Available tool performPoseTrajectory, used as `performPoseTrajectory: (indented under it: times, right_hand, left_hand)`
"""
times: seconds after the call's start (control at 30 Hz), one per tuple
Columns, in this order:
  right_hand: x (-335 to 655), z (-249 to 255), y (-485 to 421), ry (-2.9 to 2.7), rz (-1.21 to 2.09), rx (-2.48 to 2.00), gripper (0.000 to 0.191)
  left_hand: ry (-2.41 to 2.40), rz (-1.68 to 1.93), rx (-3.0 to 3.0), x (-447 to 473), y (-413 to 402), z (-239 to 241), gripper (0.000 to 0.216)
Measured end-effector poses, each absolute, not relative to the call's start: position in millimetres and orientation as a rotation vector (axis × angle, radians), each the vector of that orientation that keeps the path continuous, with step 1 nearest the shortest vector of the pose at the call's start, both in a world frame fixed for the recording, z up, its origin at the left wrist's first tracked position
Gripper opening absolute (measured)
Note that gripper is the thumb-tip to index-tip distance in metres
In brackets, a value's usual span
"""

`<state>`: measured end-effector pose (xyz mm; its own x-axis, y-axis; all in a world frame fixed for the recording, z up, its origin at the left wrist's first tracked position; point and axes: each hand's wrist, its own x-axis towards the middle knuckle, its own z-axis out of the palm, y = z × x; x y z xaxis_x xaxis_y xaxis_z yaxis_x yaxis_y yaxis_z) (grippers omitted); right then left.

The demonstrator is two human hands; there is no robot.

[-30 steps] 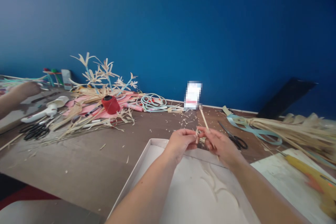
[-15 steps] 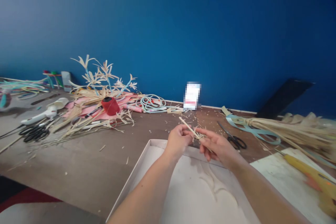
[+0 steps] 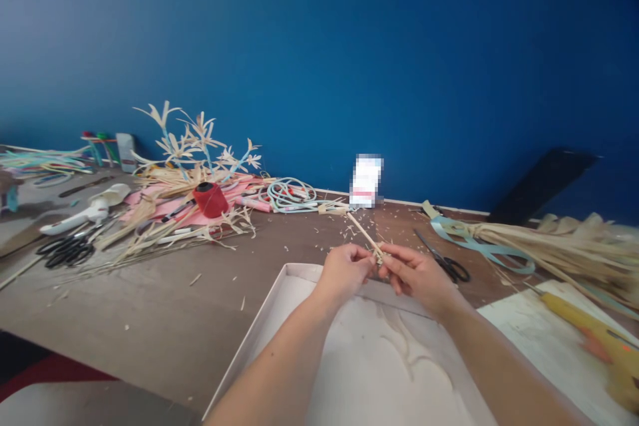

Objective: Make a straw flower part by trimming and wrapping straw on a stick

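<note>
My left hand (image 3: pixel 344 271) and my right hand (image 3: pixel 418 276) meet over the far edge of a shallow white tray (image 3: pixel 264 319). Both pinch a thin pale straw stick (image 3: pixel 363 235) that slants up and to the left from my fingertips. A small frayed tuft of straw sits where the fingers meet. Pale cut strips (image 3: pixel 409 346) lie inside the tray between my forearms.
Black scissors (image 3: pixel 446 264) lie just right of my hands. A yellow glue gun (image 3: pixel 594 336) rests on a white board at the right, behind it a bundle of dried leaves (image 3: pixel 559 246). At the left lie a red thread spool (image 3: pixel 210 199), straw flowers (image 3: pixel 194 140), more scissors (image 3: pixel 67 249).
My hands have closed together on the stick; its free end swung from upright to slanting left. The other person's hand at the far left has gone from view.
</note>
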<state>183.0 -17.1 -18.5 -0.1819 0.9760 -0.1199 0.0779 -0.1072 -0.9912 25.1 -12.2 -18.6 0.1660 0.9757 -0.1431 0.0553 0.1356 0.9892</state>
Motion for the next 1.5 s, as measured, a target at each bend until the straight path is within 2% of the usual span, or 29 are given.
performPoseTrajectory:
  times: [0.13, 0.4, 0.47, 0.63, 0.77, 0.97, 1.23, 1.37, 1.5]
  right_hand:
    - [181.9, -18.5, -17.9, -1.401, 1.404, -1.235, 0.046]
    - [187.9, -19.0, -12.3, -1.332, 1.106, -1.328, 0.040]
    - [192.8, -21.1, -9.2, -1.258, 1.045, -1.345, 0.041]
    - [198.7, -26.1, -4.5, -1.134, 1.037, -1.346, 0.045]
    - [197.8, -29.0, -3.8, -1.230, 1.061, -1.352, 0.043]
    - [197.1, -29.6, -4.3, -1.277, 1.079, -1.352, 0.045]
    - [195.4, -31.6, -4.7, -1.353, 1.005, -1.390, 0.045]
    - [194.9, -31.8, -5.5, -1.365, 0.984, -1.391, 0.043]
    - [193.3, -26.2, -8.0, -1.316, 1.025, -1.358, 0.045]
  left_hand:
    - [1.162, 0.984, 1.259, 24.8, -12.0, -19.1, 0.017]
    - [1.242, 0.901, 1.491, 18.8, -14.8, -13.8, 0.015]
    - [1.282, 0.790, 1.604, 12.4, -18.6, -7.5, 0.019]
    - [1.242, 0.245, 1.859, -8.2, -26.7, 10.3, 0.028]
    - [1.616, 0.147, 2.137, -20.5, -27.1, 18.3, 0.016]
    - [1.713, -0.011, 2.064, -18.9, -31.3, 20.8, 0.005]
    - [1.691, 0.120, 1.983, -15.3, -30.3, 11.5, 0.027]
    - [1.653, 0.122, 1.974, -19.1, -29.1, 15.0, 0.018]
    - [1.511, 0.468, 1.880, -18.9, -24.1, 15.1, 0.008]
